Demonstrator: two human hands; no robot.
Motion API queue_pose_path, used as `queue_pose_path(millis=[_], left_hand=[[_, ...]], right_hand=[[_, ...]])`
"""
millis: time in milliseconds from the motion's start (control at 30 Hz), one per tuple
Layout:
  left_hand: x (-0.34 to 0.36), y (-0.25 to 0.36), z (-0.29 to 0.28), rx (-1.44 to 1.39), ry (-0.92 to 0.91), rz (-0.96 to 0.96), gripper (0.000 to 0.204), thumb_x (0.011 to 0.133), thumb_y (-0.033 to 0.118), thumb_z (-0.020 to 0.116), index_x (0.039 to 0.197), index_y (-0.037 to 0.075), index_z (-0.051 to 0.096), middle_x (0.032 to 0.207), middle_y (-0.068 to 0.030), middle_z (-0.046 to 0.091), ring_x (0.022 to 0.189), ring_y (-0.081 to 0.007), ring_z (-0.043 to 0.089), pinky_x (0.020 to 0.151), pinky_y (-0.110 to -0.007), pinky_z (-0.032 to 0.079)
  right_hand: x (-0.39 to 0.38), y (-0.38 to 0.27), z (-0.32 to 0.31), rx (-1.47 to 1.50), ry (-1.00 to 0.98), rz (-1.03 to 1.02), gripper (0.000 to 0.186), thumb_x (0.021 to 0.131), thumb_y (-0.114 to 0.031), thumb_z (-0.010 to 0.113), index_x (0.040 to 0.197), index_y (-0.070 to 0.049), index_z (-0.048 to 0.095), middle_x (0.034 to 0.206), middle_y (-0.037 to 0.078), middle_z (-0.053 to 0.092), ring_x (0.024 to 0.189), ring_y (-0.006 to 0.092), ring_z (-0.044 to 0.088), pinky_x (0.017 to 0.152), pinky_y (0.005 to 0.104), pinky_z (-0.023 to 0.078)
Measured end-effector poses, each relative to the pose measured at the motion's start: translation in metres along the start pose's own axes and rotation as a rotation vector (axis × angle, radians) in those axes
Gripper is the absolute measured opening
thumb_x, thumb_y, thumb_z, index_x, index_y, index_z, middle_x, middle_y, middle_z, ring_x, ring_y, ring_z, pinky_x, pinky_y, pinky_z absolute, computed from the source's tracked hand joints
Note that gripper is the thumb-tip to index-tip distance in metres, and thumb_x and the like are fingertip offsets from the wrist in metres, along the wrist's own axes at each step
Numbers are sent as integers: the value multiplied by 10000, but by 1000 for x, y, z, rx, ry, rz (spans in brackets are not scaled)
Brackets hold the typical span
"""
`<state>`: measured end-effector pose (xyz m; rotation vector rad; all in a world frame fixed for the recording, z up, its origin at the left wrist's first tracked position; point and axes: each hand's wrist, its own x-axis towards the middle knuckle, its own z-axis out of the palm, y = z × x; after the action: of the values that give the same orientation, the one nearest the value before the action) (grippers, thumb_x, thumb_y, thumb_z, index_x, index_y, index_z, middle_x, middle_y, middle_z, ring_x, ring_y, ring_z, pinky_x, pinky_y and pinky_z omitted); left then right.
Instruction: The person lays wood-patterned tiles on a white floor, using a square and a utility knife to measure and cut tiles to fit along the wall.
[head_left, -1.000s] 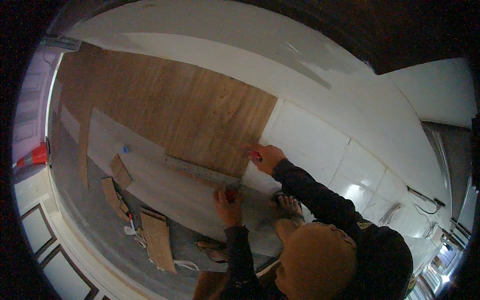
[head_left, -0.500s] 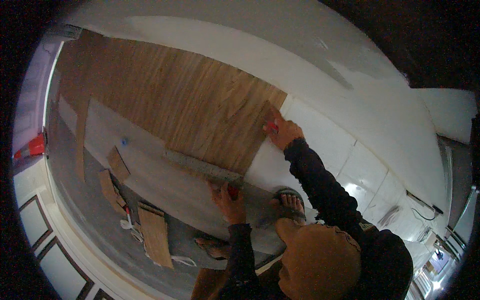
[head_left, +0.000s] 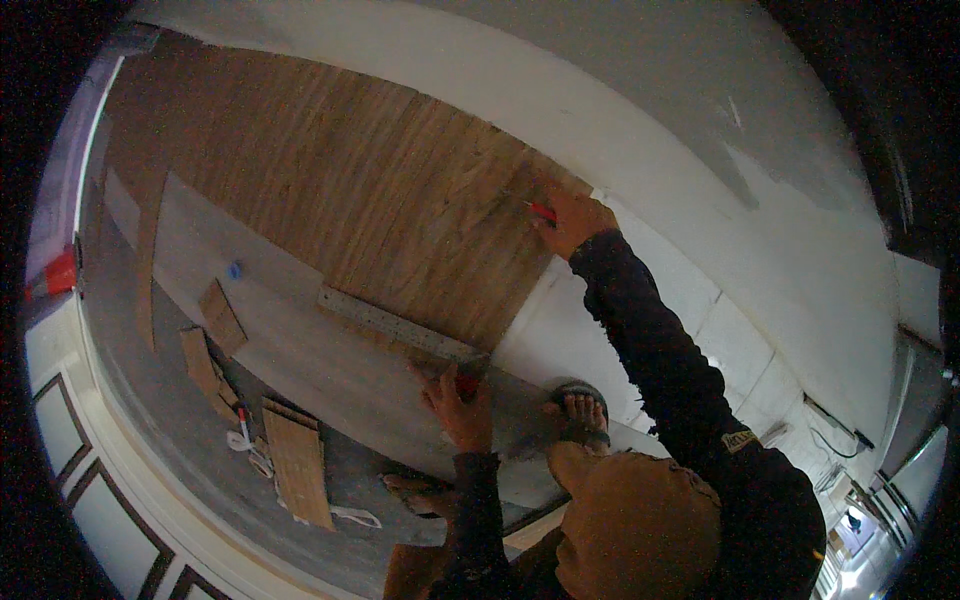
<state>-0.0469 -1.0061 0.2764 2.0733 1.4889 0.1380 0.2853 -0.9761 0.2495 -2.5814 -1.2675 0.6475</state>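
My right hand (head_left: 575,222) is closed on a slim red pen-like tool (head_left: 543,212) with a thin tip. It is over the right end of the wood-look floor planks (head_left: 390,190), near the wall. My left hand (head_left: 458,408), its fingers curled, holds a small dark red thing (head_left: 467,385) whose kind is unclear. Just above those fingers, a grey metal straightedge (head_left: 400,325) lies along the planks' near edge. Dim light hides finer details of both grips.
White tiles (head_left: 560,310) adjoin the planks on the right, beside my sandalled foot (head_left: 582,410). Cut plank pieces (head_left: 298,465) and a white cord (head_left: 355,516) lie at lower left. A long narrow strip (head_left: 150,260) lies farther left. The white wall (head_left: 560,110) borders the far side.
My right hand has moved a little up, away from the planks' right edge, and the red tool's tip shows more clearly. My left hand stays by the straightedge. The view has shifted slightly.
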Motion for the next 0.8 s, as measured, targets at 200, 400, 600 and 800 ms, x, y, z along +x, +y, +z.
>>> queue_pose_path(millis=[200,400,600,800], left_hand=[[6,-8,2,-59,-31,-72,577,685,121,835,1209,80,597,1610,-301,126,1443,-429,295,1122,-537,265],[5,-11,4,-26,-76,-58,626,679,125,846,1243,94,575,1619,-291,103,1449,-432,284,1133,-556,244],[5,-23,8,-87,-41,-9,616,660,124,856,1210,103,577,1615,-292,130,1419,-412,337,1114,-549,255],[8,-16,2,-74,-10,30,586,654,126,855,1169,73,580,1541,-305,316,1393,-396,372,1103,-524,259]], right_hand=[[36,-30,11,108,18,-116,725,917,-516,588,1528,-212,341,1082,170,694,1052,371,650,902,502,510],[51,-47,-3,80,-194,-62,753,900,-528,618,1548,-337,286,1077,144,704,1005,372,667,872,493,522],[48,-39,14,113,-12,-130,771,882,-534,644,1544,-337,302,1053,119,710,973,354,676,856,476,532],[41,-33,8,98,-21,-71,727,890,-533,634,1528,-347,338,1054,96,712,982,343,671,868,461,532]])
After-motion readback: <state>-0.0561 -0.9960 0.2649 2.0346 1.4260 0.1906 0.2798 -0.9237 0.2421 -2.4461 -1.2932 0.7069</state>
